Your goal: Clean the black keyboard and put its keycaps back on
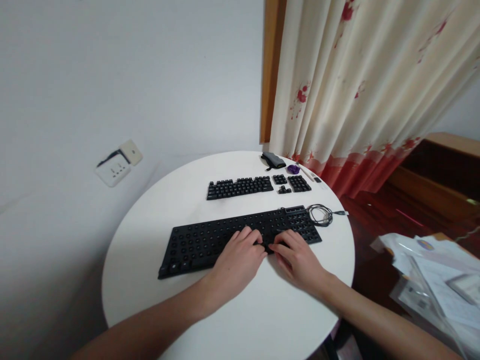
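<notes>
A black keyboard base (213,237), bare of most keycaps, lies slanted across the white round table. My left hand (240,257) rests over its front edge right of the middle, fingers curled down and pressed together. Just beside it, my right hand (298,257) is closed in a pinch, thumb and forefinger at the same front edge. Whatever small dark piece lies between the fingertips is too hidden to name. Behind the base, loose black keycaps (240,188) are laid out in keyboard order, with a number-pad block (299,183) to their right.
A coiled black cable (320,215) with its plug lies at the base's right end. Along the table's back right are a grey pouch (273,160), a purple crumpled item (293,169) and a thin pale tool (306,172). Papers and plastic bags (431,270) are off to the right.
</notes>
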`<state>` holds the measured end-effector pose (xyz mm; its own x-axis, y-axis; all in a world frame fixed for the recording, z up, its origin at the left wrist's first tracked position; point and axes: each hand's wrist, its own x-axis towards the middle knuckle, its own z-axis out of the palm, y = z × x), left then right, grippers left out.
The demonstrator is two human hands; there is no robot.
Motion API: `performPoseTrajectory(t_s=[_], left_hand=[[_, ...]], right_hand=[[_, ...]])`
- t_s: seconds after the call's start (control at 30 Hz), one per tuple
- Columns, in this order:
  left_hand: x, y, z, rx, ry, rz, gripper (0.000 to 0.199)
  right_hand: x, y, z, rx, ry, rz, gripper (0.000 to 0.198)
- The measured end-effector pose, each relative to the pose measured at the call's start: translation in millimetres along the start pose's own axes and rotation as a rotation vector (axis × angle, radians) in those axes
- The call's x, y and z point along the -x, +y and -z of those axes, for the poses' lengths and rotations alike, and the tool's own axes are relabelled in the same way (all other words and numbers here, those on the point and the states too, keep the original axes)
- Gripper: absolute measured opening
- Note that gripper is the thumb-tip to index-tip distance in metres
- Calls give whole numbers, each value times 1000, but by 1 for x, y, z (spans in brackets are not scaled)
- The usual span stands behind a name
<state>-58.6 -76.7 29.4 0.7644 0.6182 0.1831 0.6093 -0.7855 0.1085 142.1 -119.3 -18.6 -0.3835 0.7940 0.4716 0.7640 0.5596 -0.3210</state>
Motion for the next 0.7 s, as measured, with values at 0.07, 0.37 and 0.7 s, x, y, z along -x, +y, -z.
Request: performPoseTrajectory(t_s=[0.07,0.37,0.7], left_hand=[[-2,-2,0,33,7,8,23],[-41,-32,11,132,174,66,27],[-178,-45,-24,-5,189,155,20]], right_hand=[[0,1,0,-18,13,12,21],[-30,53,35,-19,332,-158,22],[-105,146,45,349,-42,-335,23]])
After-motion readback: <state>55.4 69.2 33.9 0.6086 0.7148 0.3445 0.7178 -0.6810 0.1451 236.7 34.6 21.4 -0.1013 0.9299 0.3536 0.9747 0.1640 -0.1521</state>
